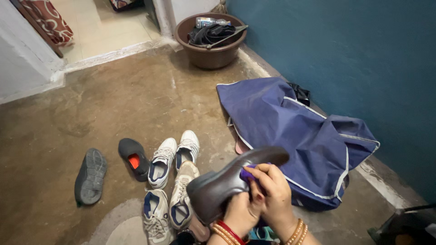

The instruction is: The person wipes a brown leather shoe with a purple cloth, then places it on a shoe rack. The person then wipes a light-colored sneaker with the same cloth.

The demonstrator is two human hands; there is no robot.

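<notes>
Low at the floor's near edge, the left hand (240, 213) cups a dark shoe (231, 181) from below, its grip closed round the sole side; most fingers are hidden behind the shoe. Just right, the right hand (272, 193) presses a purple cloth (248, 173) against the shoe, fingers curled and pinching the cloth, which is mostly covered. Both wrists, with bangles, are cut off by the bottom edge. Left of the shoe, sneakers (172, 181) lie on the floor (113, 100); right of it, a blue bag (299, 136).
</notes>
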